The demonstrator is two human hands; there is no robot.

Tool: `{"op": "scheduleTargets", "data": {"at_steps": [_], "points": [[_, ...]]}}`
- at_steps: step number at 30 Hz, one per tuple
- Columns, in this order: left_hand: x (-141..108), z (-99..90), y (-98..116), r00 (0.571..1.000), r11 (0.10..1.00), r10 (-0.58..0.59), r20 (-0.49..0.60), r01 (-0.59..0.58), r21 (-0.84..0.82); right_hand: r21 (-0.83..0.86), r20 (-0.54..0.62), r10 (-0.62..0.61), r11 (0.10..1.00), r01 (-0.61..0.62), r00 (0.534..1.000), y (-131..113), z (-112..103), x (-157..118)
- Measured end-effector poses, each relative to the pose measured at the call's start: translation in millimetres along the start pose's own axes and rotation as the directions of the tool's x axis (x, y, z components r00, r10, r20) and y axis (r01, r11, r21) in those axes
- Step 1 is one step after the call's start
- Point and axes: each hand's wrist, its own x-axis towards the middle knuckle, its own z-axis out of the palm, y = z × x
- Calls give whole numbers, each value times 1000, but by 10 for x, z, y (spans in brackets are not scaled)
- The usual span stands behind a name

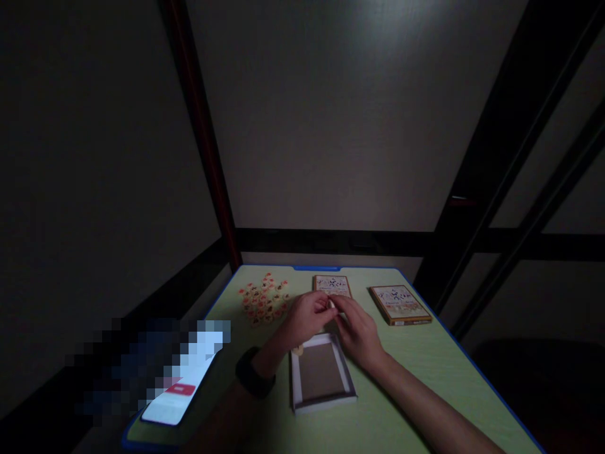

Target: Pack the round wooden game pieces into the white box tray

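My left hand (308,320) and my right hand (358,329) meet fingertip to fingertip above the far end of an open cardboard box tray (348,378). Pinched between them is a small pale Chinese chess piece (331,304), mostly covered by the fingers. In the tray's far left corner, next to my left wrist, lie one or more round wooden pieces (297,350); the rest of its brown bottom shows. A spread of loose wooden chess pieces (262,302) with red and dark characters lies left of my left hand.
Behind my hands lies a printed chess box (331,282), partly covered by them. Another printed box (399,304) lies near the right edge. A lit phone (182,384) rests at the front left of the green table (416,378), whose rim is blue.
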Motion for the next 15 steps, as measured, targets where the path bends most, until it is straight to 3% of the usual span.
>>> {"op": "scheduleTargets", "data": {"at_steps": [7,15], "points": [[-30,-91,-81,990,928,-126,-64,95,-360,121,-47,182,977,-175,982,-71,-27,59],[-54,-199,-124,967,899,-244,-69,199,-390,186,-60,263,951,-248,963,-172,-64,121]]}}
